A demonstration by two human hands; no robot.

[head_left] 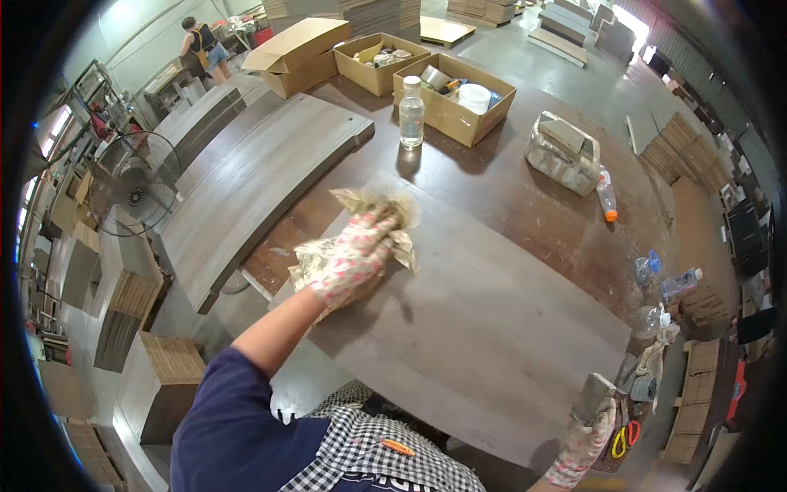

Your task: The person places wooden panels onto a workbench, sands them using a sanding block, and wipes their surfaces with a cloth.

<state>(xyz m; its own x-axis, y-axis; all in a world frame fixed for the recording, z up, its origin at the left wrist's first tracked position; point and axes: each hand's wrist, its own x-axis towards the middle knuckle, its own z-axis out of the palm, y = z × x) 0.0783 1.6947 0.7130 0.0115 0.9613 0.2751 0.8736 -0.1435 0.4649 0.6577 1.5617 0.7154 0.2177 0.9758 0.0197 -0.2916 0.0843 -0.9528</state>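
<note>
My left hand (357, 258), in a white work glove with pink marks, is closed on a crumpled, stained cloth (385, 207). The hand presses this rag against the far left part of a grey-brown wooden panel (475, 328) lying in front of me. At the panel's near right corner, my gloved right hand (586, 435) grips a grey rectangular block (592, 398); its fingers are partly hidden. Beside that hand lie scissors (625, 437) with yellow and red handles.
A clear bottle (411, 115) stands upright beyond the panel, near open cardboard boxes (455, 98). Further right are a worn cut-open container (564, 152) and an orange-capped bottle (607, 195). Several plastic bottles line the right edge. Another panel (270, 176) and a fan (135, 184) are left.
</note>
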